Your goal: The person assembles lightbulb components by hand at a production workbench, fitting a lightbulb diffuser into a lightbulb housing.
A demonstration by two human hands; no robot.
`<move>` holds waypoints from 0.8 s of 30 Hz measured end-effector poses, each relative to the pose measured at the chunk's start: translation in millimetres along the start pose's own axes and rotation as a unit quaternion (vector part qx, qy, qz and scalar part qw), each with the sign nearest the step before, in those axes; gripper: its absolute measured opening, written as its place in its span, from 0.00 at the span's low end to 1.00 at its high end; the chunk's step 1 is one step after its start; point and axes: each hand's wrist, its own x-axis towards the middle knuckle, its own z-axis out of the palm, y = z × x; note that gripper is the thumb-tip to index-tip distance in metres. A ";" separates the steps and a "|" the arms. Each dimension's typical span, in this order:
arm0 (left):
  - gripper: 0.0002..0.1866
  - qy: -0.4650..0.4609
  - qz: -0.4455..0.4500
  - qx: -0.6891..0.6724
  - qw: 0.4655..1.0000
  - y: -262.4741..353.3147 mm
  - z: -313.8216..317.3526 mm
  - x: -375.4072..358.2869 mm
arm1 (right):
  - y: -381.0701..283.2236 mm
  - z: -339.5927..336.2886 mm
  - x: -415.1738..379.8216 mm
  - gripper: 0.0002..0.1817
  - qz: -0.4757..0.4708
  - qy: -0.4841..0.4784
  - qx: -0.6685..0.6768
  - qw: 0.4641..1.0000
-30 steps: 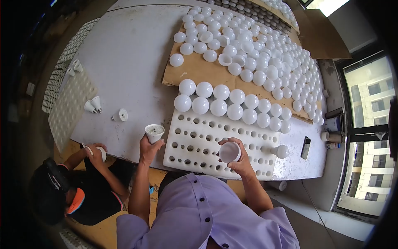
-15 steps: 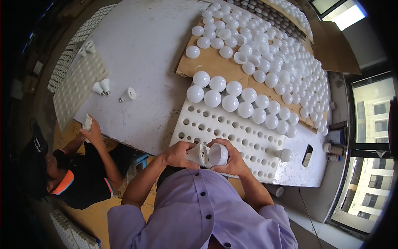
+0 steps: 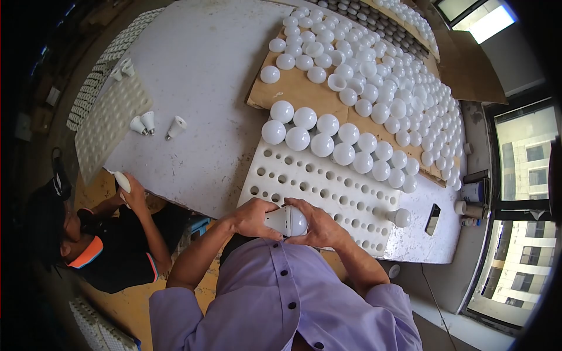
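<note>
Close in front of my shirt, my left hand grips the white bulb base, its fingers wrapped round the body. My right hand holds the white dome cover, which now sits against the base's open end, so the two line up as one bulb lying sideways. Just beyond my hands lies a white foam tray with rows of round holes. Finished-looking bulbs with domes stand along its far side, and a single bulb lies at its right part.
Many loose white domes cover a cardboard sheet at the back right. Several bulb bases lie on the table at the left, near another foam tray. A co-worker sits at the left, holding a white piece.
The dome cover in my right hand has moved left onto the bulb base, closing the gap between them. The co-worker's white piece has tilted.
</note>
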 end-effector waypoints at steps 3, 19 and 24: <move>0.32 -0.018 -0.014 0.029 0.999 3.7 -1.9 0.7 | -3.1 -0.5 0.8 0.48 0.006 -0.010 -0.004 1.000; 0.32 -0.017 0.016 0.071 0.997 54.7 12.6 -12.0 | -4.4 26.8 -11.0 0.29 -0.273 0.203 0.053 0.939; 0.31 0.020 0.039 0.037 0.998 32.7 21.1 9.1 | 10.7 17.7 -11.4 0.33 -0.208 0.193 0.086 0.955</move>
